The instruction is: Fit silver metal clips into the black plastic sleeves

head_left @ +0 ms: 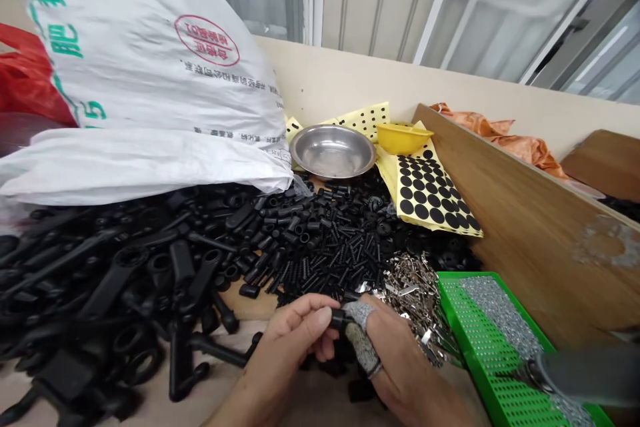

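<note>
Both of my hands meet at the lower middle of the view around a small black cylindrical plastic part (338,319). My left hand (295,333) pinches it between thumb and fingers. From the other side my right hand (395,347) grips the same part, with grey fabric finger covers (361,337) on its thumb and a finger. The part's far end is hidden by my fingers. Just beyond my hands lie black spiral-ribbed pieces (345,253) and a heap of small metal clips (417,287).
Black plastic parts (185,273) cover the left. A white sack (150,80) stands behind, beside a steel bowl (334,150), yellow bowl (404,139) and sticker sheets (433,193). At right are a green tray (480,367) of small metal pieces, a blurred tool (590,373) and a wooden board (515,213).
</note>
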